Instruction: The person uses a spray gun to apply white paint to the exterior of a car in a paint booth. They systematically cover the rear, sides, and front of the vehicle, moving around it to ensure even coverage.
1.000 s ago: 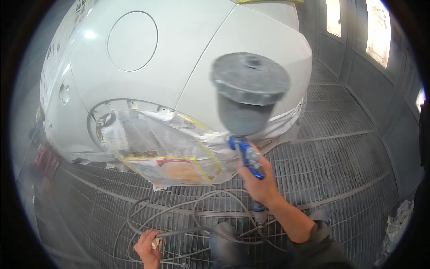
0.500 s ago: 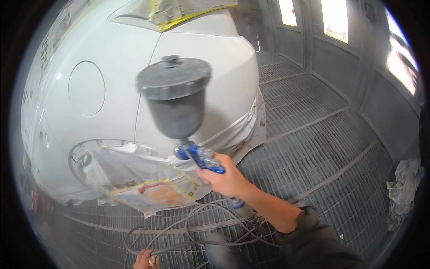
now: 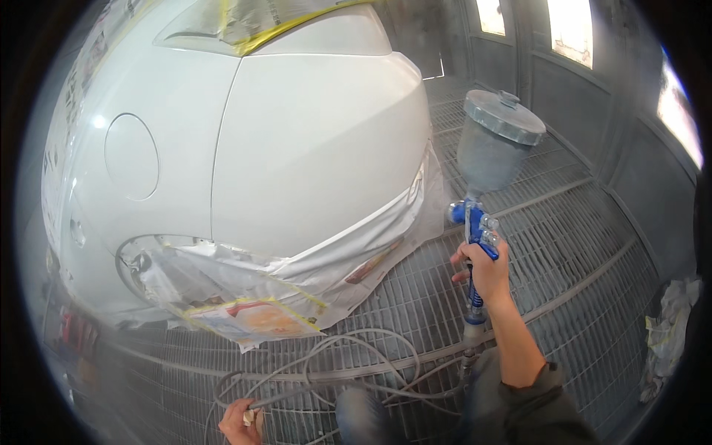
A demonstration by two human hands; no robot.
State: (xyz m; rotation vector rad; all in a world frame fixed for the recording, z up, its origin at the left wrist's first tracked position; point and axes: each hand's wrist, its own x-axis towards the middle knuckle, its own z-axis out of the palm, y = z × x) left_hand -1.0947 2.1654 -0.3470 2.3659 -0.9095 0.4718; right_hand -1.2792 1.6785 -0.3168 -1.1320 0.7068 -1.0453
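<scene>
My right hand (image 3: 491, 271) is wrapped round the handle of a blue paint spray gun (image 3: 475, 222). A grey lidded cup (image 3: 491, 156) sits on top of the gun, tilted slightly to the right. The gun is upright beyond the right end of a white car body (image 3: 319, 141), apart from it. Low at the front, my left hand (image 3: 239, 423) is closed on a grey air hose (image 3: 293, 392), with a small pale cloth or paper (image 3: 254, 420) against its fingers. The hose runs toward the gun's lower end.
Masking sheeting (image 3: 371, 252) with yellow tape hangs along the car's lower edge and wheel opening. More covering (image 3: 282, 18) lies over the top. Loops of hose lie on the metal floor grating (image 3: 564, 245). Crumpled sheeting (image 3: 671, 326) rests by the grey wall (image 3: 645, 193) at the right.
My right hand has swung the spray gun to the right, from in front of the car panel to past its right end. My left hand stays low with the hose.
</scene>
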